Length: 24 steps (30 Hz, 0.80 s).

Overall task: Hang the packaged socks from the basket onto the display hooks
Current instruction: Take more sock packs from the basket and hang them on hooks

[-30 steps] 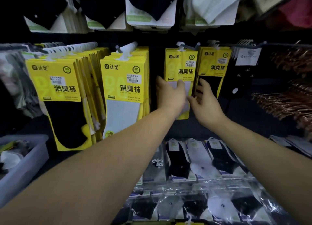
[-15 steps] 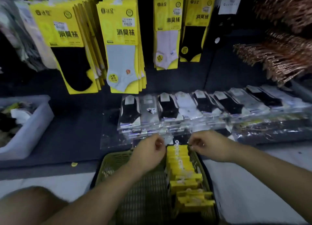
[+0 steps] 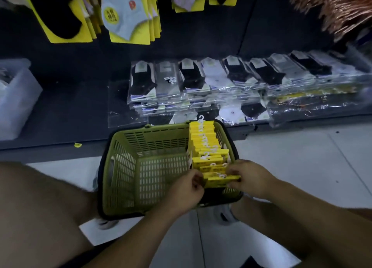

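Pale floor point(image 3: 302, 157) under a green basket point(image 3: 112, 147), dark shelf point(image 3: 80, 98) behind with flat sock packs point(image 3: 193, 78) on it. Standing in a row along one side of the basket: yellow sock packs point(image 3: 201, 139), nearest pack point(image 3: 222, 180) right between both grips. Hanging higher up, more yellow packs point(image 3: 128, 16); off to the side, a clear bin point(image 3: 18, 98). Left grip point(image 3: 185, 189) pinching one end of the nearest pack, right grip point(image 3: 249, 179) curled round the other end.

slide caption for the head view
Left hand and right hand grip the nearest yellow sock pack in the green basket.
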Each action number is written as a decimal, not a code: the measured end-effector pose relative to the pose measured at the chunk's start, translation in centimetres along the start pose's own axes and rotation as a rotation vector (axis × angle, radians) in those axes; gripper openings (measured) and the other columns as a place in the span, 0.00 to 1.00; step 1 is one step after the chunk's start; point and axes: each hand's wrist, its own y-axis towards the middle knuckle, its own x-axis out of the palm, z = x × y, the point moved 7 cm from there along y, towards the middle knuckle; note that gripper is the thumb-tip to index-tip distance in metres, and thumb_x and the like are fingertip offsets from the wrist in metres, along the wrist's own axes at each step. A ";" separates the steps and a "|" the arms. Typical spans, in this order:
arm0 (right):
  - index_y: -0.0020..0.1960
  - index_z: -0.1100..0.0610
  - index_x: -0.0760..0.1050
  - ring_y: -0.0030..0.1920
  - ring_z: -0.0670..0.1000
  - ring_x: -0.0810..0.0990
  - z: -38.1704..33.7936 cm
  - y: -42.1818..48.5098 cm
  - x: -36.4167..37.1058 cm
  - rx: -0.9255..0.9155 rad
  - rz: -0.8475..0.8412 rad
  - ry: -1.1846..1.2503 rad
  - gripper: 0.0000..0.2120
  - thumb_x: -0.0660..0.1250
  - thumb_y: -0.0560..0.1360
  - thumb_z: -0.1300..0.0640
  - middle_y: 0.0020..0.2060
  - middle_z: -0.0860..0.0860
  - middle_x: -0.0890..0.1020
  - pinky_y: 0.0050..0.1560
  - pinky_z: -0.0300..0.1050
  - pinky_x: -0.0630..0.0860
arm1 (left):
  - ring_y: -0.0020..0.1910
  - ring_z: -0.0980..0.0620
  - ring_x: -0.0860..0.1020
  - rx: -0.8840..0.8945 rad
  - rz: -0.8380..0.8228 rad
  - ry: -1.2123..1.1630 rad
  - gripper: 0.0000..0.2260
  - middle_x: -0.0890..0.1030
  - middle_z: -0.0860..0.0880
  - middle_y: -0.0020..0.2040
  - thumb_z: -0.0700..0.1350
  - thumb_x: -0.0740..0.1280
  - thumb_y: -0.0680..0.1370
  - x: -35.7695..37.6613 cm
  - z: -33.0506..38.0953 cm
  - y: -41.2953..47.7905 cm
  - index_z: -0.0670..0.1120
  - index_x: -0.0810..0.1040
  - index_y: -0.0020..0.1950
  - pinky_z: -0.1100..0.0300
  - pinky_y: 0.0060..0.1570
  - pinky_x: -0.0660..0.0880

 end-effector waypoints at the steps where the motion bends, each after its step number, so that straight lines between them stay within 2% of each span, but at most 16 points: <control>1: 0.57 0.49 0.79 0.55 0.50 0.76 0.2 -0.1 0.3 0.001 0.030 0.007 0.16 0.73 0.72 0.44 0.48 0.43 0.72 0.50 0.44 0.73 | 0.56 0.52 0.82 0.011 0.001 0.013 0.13 0.82 0.53 0.55 0.41 0.70 0.79 0.1 0.1 0.0 0.49 0.80 0.64 0.59 0.55 0.78; 4: 0.54 0.50 0.80 0.57 0.51 0.75 0.6 -0.4 1.0 0.013 0.092 0.033 0.12 0.73 0.73 0.46 0.46 0.44 0.73 0.51 0.46 0.74 | 0.58 0.51 0.82 0.051 0.025 0.054 0.15 0.84 0.50 0.59 0.47 0.73 0.80 0.3 0.4 0.0 0.48 0.79 0.67 0.56 0.59 0.79; 7: 0.55 0.51 0.80 0.58 0.52 0.73 0.1 -0.8 1.3 -0.022 0.099 0.034 0.11 0.72 0.75 0.48 0.49 0.47 0.78 0.54 0.46 0.73 | 0.58 0.50 0.83 0.083 0.060 0.052 0.15 0.84 0.50 0.59 0.49 0.75 0.80 0.4 0.5 0.0 0.47 0.81 0.66 0.54 0.59 0.80; 11: 0.52 0.53 0.80 0.50 0.52 0.77 -1.4 -1.6 -1.7 -0.064 0.207 0.150 0.09 0.74 0.74 0.53 0.45 0.50 0.81 0.49 0.44 0.72 | 0.53 0.53 0.80 0.159 0.103 0.058 0.15 0.76 0.54 0.55 0.51 0.75 0.79 0.3 0.8 -0.1 0.49 0.83 0.64 0.59 0.53 0.77; 13: 0.49 0.53 0.80 0.44 0.48 0.78 -2.2 -1.8 -4.1 -0.079 0.255 0.325 0.06 0.75 0.73 0.56 0.42 0.50 0.81 0.45 0.42 0.73 | 0.54 0.55 0.78 0.193 0.138 -0.016 0.12 0.74 0.56 0.55 0.51 0.74 0.79 -0.2 1.3 -0.1 0.52 0.83 0.62 0.61 0.56 0.75; 14: 0.46 0.51 0.79 0.40 0.44 0.78 -2.6 -1.8 -5.2 -0.095 0.272 0.417 0.06 0.75 0.73 0.58 0.40 0.48 0.81 0.41 0.38 0.72 | 0.55 0.56 0.78 0.199 0.162 -0.080 0.09 0.74 0.57 0.55 0.49 0.75 0.79 -0.6 1.6 -0.1 0.56 0.82 0.59 0.62 0.57 0.74; 17: 0.44 0.45 0.77 0.35 0.37 0.76 -3.4 -1.5 -7.5 -0.116 0.347 0.579 0.11 0.76 0.72 0.60 0.37 0.41 0.81 0.36 0.28 0.68 | 0.56 0.57 0.83 0.117 0.151 -0.381 0.11 0.85 0.56 0.56 0.44 0.74 0.81 -1.5 2.1 -0.1 0.62 0.81 0.53 0.62 0.57 0.78; 19: 0.47 0.45 0.79 0.35 0.36 0.77 -3.7 -1.0 -8.1 -0.105 0.397 0.689 0.12 0.78 0.71 0.58 0.38 0.38 0.82 0.38 0.28 0.70 | 0.54 0.60 0.86 0.073 0.141 -0.539 0.11 0.88 0.60 0.52 0.42 0.73 0.82 -2.3 2.4 -0.1 0.61 0.83 0.52 0.61 0.54 0.81; 21: 0.52 0.48 0.79 0.39 0.38 0.79 -3.5 -0.5 -7.9 -0.069 0.427 0.783 0.15 0.79 0.69 0.57 0.42 0.43 0.83 0.39 0.30 0.71 | 0.55 0.57 0.86 0.048 0.177 -0.611 0.10 0.89 0.59 0.51 0.42 0.72 0.82 -3.7 2.3 -0.1 0.58 0.84 0.53 0.57 0.56 0.82; 24: 0.54 0.51 0.78 0.45 0.42 0.79 -2.7 0.0 -6.8 -0.027 0.403 0.686 0.17 0.80 0.68 0.56 0.46 0.46 0.83 0.41 0.29 0.71 | 0.57 0.55 0.85 0.018 0.239 -0.641 0.07 0.88 0.58 0.54 0.43 0.72 0.83 -5.7 1.5 -0.1 0.57 0.84 0.56 0.57 0.56 0.80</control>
